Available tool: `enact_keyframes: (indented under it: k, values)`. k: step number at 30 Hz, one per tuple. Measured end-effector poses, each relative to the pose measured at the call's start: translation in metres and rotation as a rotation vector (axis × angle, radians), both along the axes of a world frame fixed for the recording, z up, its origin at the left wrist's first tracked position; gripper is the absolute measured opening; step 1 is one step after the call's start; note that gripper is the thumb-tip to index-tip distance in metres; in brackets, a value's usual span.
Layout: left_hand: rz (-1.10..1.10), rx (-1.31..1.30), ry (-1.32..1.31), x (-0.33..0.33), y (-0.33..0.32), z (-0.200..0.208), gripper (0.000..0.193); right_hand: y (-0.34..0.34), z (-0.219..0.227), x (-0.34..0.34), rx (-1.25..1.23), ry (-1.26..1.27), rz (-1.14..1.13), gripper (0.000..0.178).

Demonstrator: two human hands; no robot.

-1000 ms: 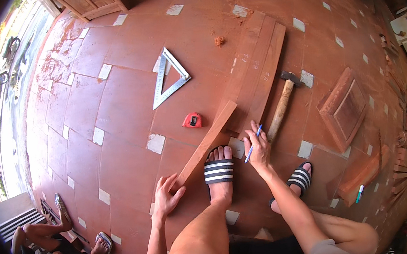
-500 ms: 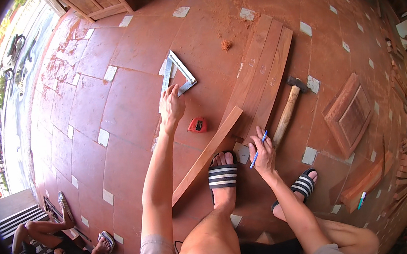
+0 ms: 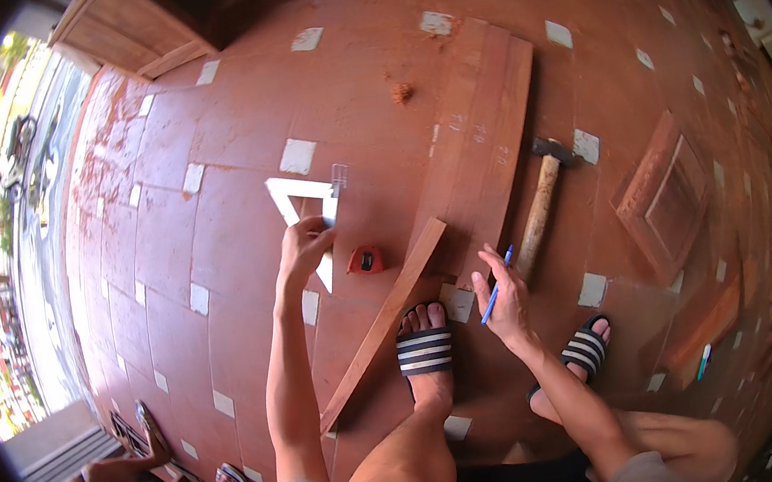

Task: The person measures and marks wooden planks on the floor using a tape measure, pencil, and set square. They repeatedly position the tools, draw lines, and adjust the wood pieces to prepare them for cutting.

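A person's left hand (image 3: 304,245) closes on a white triangular metal square (image 3: 306,214) lying on the red tiled floor (image 3: 219,259) (beside a small red tape measure (image 3: 365,260)). The right hand (image 3: 505,299) pinches a blue pen (image 3: 496,284) near the long wooden batten (image 3: 385,321); lifting the square flat would likely avoid snagging.

Left arm outstretched, left hand (image 3: 304,247) seemingly closed in grip; right hand (image 3: 505,299) pinching, held nearer.

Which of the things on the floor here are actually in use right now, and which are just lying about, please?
In use:
- left hand gripping the white triangular square
- right hand holding the blue pen
- narrow wooden strip, pinned under the sandalled foot

Lying about:
- hammer
- red tape measure
- wide boards
- wooden panel
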State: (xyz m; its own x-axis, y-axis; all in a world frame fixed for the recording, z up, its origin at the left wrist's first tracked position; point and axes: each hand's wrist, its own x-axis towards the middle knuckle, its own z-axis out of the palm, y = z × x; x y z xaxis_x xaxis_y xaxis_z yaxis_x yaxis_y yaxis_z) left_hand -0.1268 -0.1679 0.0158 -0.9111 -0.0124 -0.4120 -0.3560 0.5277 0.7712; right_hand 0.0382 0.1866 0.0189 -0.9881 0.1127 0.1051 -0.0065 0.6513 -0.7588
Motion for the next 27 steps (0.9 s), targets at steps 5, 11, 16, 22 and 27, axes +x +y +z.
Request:
enact_keyframes:
  k: [5,11,16,22,27]
  values:
    - [0.183,0.118,0.137,0.049,0.035,0.047,0.023,-0.039,0.049,-0.010,-0.151,0.048,0.039,0.042]
    - [0.417,0.543,0.113,0.101,0.114,0.091,0.022,-0.085,0.070,-0.027,-0.153,0.086,0.161,0.037]
    - [0.261,0.328,0.105,0.120,0.141,0.100,0.027,-0.075,0.059,-0.024,-0.066,-0.118,0.031,0.027]
    - [0.104,-0.075,0.342,0.180,0.088,0.094,0.046,-0.007,0.052,-0.038,-0.331,-0.158,-0.287,0.047]
    - [-0.232,-0.252,0.119,0.216,0.035,0.020,0.078,0.034,0.037,-0.045,-0.553,-0.202,-0.559,0.048]
